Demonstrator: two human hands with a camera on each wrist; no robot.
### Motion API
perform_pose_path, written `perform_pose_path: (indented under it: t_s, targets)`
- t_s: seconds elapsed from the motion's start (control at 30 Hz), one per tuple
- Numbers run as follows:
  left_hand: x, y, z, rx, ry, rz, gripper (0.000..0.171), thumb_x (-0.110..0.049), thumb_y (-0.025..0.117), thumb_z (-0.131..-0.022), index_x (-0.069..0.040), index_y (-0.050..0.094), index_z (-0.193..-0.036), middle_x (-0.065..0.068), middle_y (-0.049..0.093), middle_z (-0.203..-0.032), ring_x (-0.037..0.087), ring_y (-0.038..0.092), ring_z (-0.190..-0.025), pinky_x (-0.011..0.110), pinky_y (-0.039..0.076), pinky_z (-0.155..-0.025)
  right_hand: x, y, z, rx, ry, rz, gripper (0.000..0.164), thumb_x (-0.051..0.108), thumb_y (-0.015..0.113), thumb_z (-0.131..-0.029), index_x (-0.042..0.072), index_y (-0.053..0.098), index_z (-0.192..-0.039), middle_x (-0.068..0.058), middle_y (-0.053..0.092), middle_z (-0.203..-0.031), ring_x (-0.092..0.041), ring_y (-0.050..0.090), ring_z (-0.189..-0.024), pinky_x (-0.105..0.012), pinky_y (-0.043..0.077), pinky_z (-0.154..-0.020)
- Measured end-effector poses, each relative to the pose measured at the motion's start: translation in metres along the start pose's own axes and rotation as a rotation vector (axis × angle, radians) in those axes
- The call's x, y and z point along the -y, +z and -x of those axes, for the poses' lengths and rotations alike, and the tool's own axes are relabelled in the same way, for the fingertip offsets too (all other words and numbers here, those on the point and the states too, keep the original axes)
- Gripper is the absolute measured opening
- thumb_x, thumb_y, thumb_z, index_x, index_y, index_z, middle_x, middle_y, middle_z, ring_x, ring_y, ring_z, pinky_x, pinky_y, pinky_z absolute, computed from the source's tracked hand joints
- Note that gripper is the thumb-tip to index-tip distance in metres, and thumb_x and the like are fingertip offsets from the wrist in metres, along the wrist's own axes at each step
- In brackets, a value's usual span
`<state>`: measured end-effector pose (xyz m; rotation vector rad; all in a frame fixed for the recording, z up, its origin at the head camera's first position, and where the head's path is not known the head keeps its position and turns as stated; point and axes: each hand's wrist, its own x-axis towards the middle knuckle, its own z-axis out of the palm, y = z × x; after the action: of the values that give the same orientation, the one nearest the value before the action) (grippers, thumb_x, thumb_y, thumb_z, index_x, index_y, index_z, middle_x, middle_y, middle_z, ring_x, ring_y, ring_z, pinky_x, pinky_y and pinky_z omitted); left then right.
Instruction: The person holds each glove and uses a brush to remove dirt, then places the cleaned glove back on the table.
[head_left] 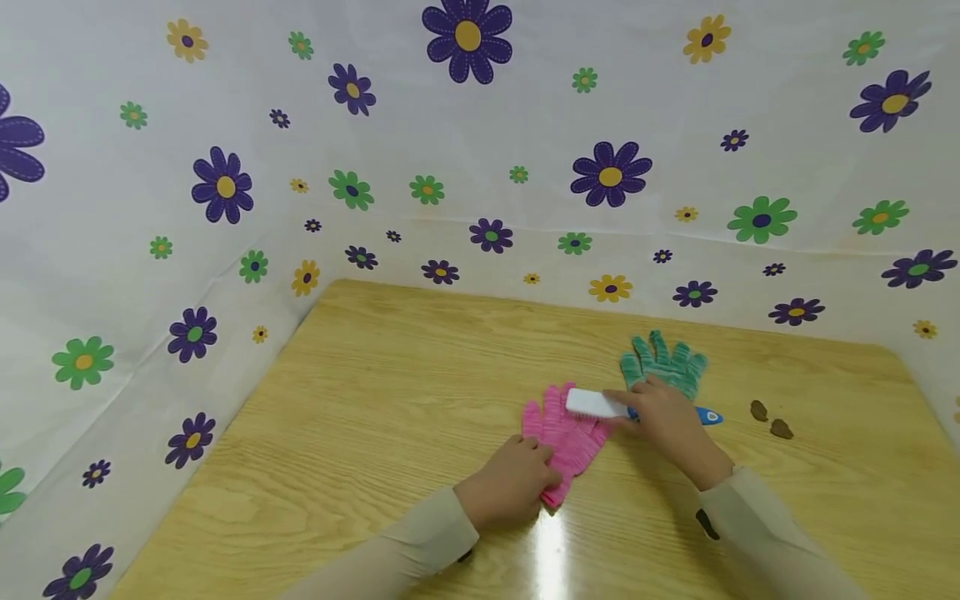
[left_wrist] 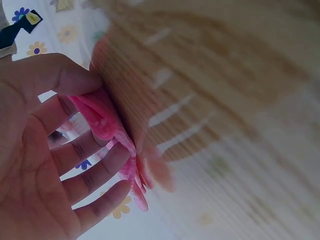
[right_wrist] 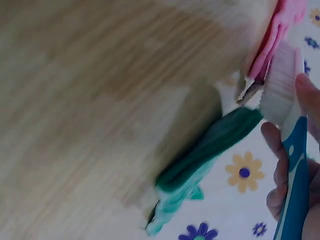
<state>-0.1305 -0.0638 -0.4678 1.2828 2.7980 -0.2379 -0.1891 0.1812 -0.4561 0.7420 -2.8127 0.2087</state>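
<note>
A pink knitted glove (head_left: 573,446) lies on the table with its fingers pointing away. At its cuff end my left hand (head_left: 513,479) holds it down; the left wrist view shows the thumb (left_wrist: 75,75) and fingertips on the pink fabric (left_wrist: 102,117). My right hand (head_left: 667,417) grips a blue-and-white scrub brush (right_wrist: 295,180) by its handle. The white brush head (head_left: 596,403) is over the pink glove's fingers, bristles facing down. Just behind the right hand lies a green knitted glove (head_left: 667,367), partly hidden by that hand in the head view.
Two small brown lumps (head_left: 782,428) lie on the wooden table (head_left: 375,375) to the right of the green glove. A white flower-print sheet (head_left: 525,125) stands along the table's back and left sides.
</note>
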Motion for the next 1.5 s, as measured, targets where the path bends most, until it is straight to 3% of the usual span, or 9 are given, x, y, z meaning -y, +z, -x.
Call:
perform_pose_path:
  t_s: [0.13, 0.27, 0.4, 0.6, 0.77, 0.9, 1.0, 1.27, 1.5]
  targets:
    - [0.000, 0.000, 0.001, -0.011, 0.012, 0.011, 0.013, -0.026, 0.068, -0.075, -0.031, 0.067, -0.087, -0.006, 0.059, -0.091, 0.009, 0.048, -0.079, 0.027, 0.045, -0.077, -0.011, -0.003, -0.002, -0.072, 0.133, 0.028, 0.043, 0.032, 0.073, -0.078, 0.009, 0.067, -0.114, -0.018, 0.070, -0.089, -0.033, 0.062, -0.076, -0.039, 0.050, -0.055]
    - [-0.001, -0.002, 0.004, 0.024, 0.002, 0.034, 0.017, -0.029, 0.069, -0.076, -0.031, 0.068, -0.092, -0.006, 0.059, -0.094, 0.010, 0.049, -0.081, 0.027, 0.045, -0.077, -0.020, -0.013, -0.003, -0.146, 0.155, 0.041, 0.045, 0.032, 0.076, -0.075, 0.009, 0.069, -0.112, -0.018, 0.070, -0.085, -0.029, 0.057, -0.067, -0.037, 0.046, -0.048]
    - [-0.004, 0.000, 0.008, 0.088, -0.053, 0.062, 0.023, -0.026, 0.069, -0.075, -0.031, 0.068, -0.097, -0.007, 0.061, -0.098, 0.010, 0.052, -0.085, 0.028, 0.046, -0.080, -0.020, -0.022, -0.003, -0.072, 0.153, 0.053, 0.043, 0.033, 0.076, -0.076, 0.011, 0.069, -0.112, -0.016, 0.071, -0.085, -0.030, 0.057, -0.069, -0.033, 0.044, -0.045]
    - [-0.010, -0.005, 0.014, 0.124, -0.094, 0.107, 0.026, -0.020, 0.067, -0.072, -0.030, 0.068, -0.096, -0.006, 0.058, -0.091, 0.012, 0.051, -0.082, 0.030, 0.046, -0.079, -0.018, -0.040, 0.000, 0.088, 0.260, 0.048, 0.043, 0.032, 0.072, -0.079, 0.010, 0.067, -0.115, -0.021, 0.069, -0.086, -0.030, 0.055, -0.069, -0.029, 0.035, -0.041]
    - [-0.009, -0.002, 0.016, 0.059, -0.143, 0.108, 0.025, -0.018, 0.065, -0.073, -0.027, 0.067, -0.096, -0.004, 0.058, -0.086, 0.012, 0.051, -0.077, 0.027, 0.045, -0.071, -0.010, -0.054, 0.002, 0.091, 0.275, 0.020, 0.045, 0.033, 0.071, -0.080, 0.010, 0.066, -0.118, -0.021, 0.069, -0.088, -0.023, 0.048, -0.063, -0.026, 0.030, -0.042]
    - [-0.004, 0.004, 0.017, -0.070, -0.165, 0.103, 0.019, -0.018, 0.064, -0.079, -0.023, 0.067, -0.096, -0.003, 0.060, -0.084, 0.011, 0.052, -0.071, 0.022, 0.042, -0.063, -0.001, -0.060, 0.011, 0.025, 0.268, -0.007, 0.044, 0.033, 0.072, -0.080, 0.011, 0.067, -0.117, -0.020, 0.069, -0.088, -0.025, 0.051, -0.066, -0.025, 0.029, -0.043]
    - [0.001, 0.002, 0.020, -0.126, -0.165, 0.107, 0.018, -0.020, 0.061, -0.083, -0.023, 0.066, -0.100, -0.003, 0.061, -0.086, 0.011, 0.055, -0.074, 0.023, 0.044, -0.065, 0.003, -0.062, 0.020, -0.041, 0.255, -0.016, 0.043, 0.033, 0.074, -0.078, 0.011, 0.068, -0.114, -0.020, 0.069, -0.086, -0.028, 0.054, -0.070, -0.025, 0.029, -0.043]
    - [-0.001, 0.002, 0.019, -0.058, -0.124, 0.065, 0.029, -0.028, 0.060, -0.083, -0.021, 0.057, -0.111, -0.002, 0.058, -0.097, 0.015, 0.055, -0.091, 0.031, 0.046, -0.082, 0.001, -0.065, 0.044, -0.083, 0.251, -0.023, 0.043, 0.028, 0.076, -0.074, 0.009, 0.069, -0.112, -0.023, 0.069, -0.093, -0.032, 0.056, -0.073, -0.032, 0.041, -0.047]
    - [-0.019, 0.005, 0.009, -0.083, -0.081, -0.108, 0.017, -0.030, 0.057, -0.090, -0.017, 0.056, -0.101, -0.005, 0.057, -0.083, 0.010, 0.051, -0.069, 0.022, 0.039, -0.060, -0.001, -0.063, 0.056, -0.088, 0.261, -0.037, 0.043, 0.027, 0.077, -0.073, 0.008, 0.069, -0.111, -0.025, 0.068, -0.095, -0.035, 0.059, -0.074, -0.036, 0.044, -0.045]
